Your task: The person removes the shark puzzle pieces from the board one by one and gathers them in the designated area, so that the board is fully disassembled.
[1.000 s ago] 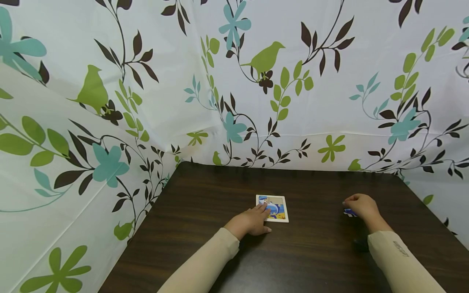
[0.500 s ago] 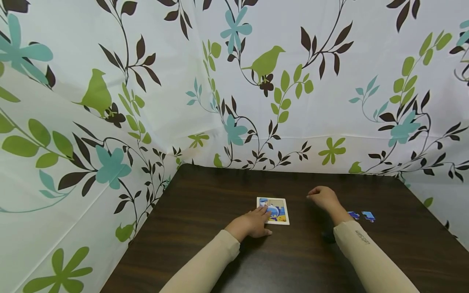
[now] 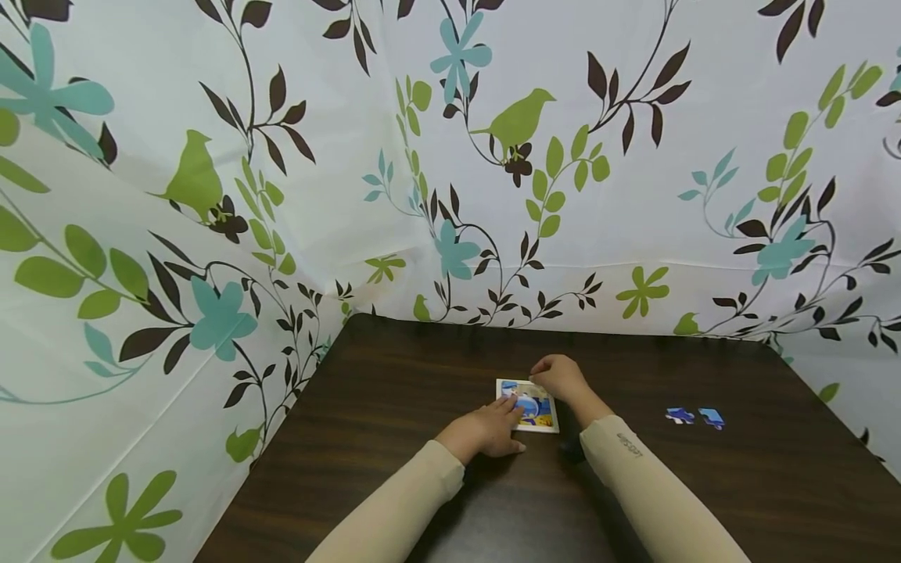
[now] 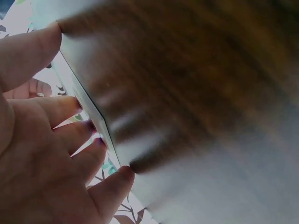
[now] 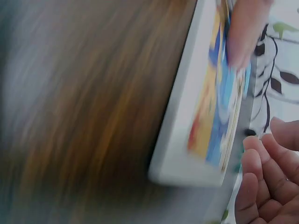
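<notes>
A small jigsaw puzzle in a white frame (image 3: 543, 427) lies on the dark table, its picture blue and yellow. My left hand (image 3: 489, 430) rests with spread fingers on the frame's left side, fingertips over the picture. At the upper right corner of the frame, my right hand (image 3: 563, 378) has thumb and fingertips pinched together on a puzzle piece, mostly hidden by the fingers. The right wrist view shows the frame's edge (image 5: 187, 168) close beside the curled right fingers (image 5: 254, 163).
Two loose blue puzzle pieces, one (image 3: 680, 416) left of the other (image 3: 712, 418), lie on the table to the right. Behind the table (image 3: 422, 360) hangs a white curtain (image 3: 317, 234) printed with leaves, birds and flowers.
My right hand has moved left from beside the loose pieces to the frame's upper right corner, uncovering two pieces on the table. The left hand has stayed on the puzzle.
</notes>
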{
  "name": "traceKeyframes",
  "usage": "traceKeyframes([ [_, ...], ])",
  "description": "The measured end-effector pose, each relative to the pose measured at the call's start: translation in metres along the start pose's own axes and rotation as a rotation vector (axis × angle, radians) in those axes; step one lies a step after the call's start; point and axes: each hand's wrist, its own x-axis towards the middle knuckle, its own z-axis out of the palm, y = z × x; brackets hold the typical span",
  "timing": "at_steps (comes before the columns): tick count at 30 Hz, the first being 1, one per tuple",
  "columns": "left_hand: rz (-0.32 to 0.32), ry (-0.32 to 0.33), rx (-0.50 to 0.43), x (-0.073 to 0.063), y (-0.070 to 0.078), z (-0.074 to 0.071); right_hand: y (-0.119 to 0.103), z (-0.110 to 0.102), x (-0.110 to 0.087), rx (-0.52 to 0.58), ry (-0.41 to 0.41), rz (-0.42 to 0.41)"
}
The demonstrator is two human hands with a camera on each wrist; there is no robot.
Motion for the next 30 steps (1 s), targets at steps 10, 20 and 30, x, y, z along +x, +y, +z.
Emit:
traceKeyframes([
  [10, 0.008, -0.009, 0.020, 0.004, 0.001, 0.000, -0.015, 0.019, 0.001, -0.002, -0.019, 0.013],
  [20, 0.007, -0.008, 0.019, 0.003, 0.001, 0.001, -0.019, 0.029, -0.001, -0.005, -0.041, 0.028],
  [30, 0.012, 0.010, 0.037, 0.002, -0.001, 0.000, -0.019, 0.034, 0.002, 0.033, -0.012, -0.013],
])
